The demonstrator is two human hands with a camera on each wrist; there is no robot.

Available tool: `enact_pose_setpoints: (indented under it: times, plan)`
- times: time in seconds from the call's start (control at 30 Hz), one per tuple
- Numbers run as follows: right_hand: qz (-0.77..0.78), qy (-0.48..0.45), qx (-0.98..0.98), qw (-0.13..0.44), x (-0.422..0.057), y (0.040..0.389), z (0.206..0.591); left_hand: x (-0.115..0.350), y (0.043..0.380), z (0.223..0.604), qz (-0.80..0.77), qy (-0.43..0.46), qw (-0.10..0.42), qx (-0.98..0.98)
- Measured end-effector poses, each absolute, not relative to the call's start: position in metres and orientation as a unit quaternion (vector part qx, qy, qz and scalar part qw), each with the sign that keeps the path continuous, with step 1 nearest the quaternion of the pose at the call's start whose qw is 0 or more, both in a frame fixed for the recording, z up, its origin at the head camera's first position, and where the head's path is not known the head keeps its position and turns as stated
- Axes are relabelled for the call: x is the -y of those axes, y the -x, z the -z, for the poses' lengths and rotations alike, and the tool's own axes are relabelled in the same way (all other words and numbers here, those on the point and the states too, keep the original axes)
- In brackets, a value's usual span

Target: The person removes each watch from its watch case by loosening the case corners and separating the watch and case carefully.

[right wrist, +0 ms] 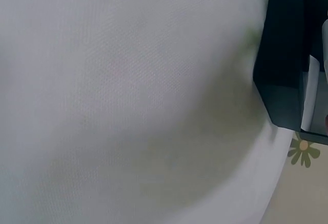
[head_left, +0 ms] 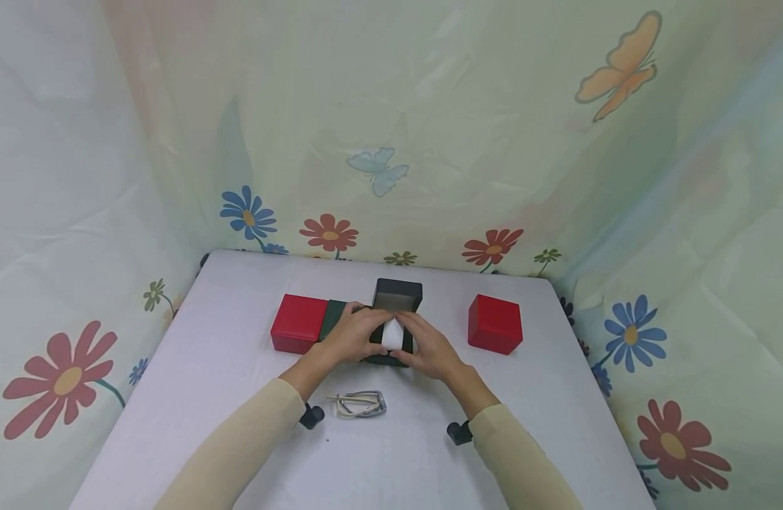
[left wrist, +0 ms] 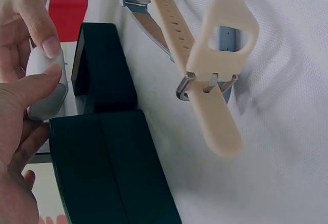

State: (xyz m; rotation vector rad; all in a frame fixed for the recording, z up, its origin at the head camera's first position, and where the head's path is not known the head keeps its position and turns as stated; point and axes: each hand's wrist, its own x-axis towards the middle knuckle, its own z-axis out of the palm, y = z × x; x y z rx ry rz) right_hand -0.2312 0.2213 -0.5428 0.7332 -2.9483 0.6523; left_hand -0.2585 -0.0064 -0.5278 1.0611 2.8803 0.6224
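As far as we can judge, the work is partway along: one dark green, hard-sided box stands with its lid raised, and a smooth white rounded cushion is held at its opening. Our left hand and right hand both have a narrow grip on that cushion, thumbs and fingertips pinching it from either side. Whether it sits fully down in the box, we cannot tell.

Nearer to us, a cream watch strap with a metal buckle lies on the white cloth, overlapping a blue-grey watch strap with a pale lining; neither is in the open box. That box's lid is not yet shut. Beside it, a second dark green box is closed, as are a glossy red box on the left and a glossy red box on the right; what they contain is hidden.

We can read no brand, label or writing on the boxes, straps or cushion.
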Motion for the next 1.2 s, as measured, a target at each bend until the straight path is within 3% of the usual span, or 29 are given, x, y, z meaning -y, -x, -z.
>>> enact_pose_setpoints:
  times: [1.2]
  plan:
    - [-0.214,-0.199,0.955,-0.042,-0.22,0.23,0.541,-0.001,0.266,0.538,-0.203,-0.335,0.026,-0.92]
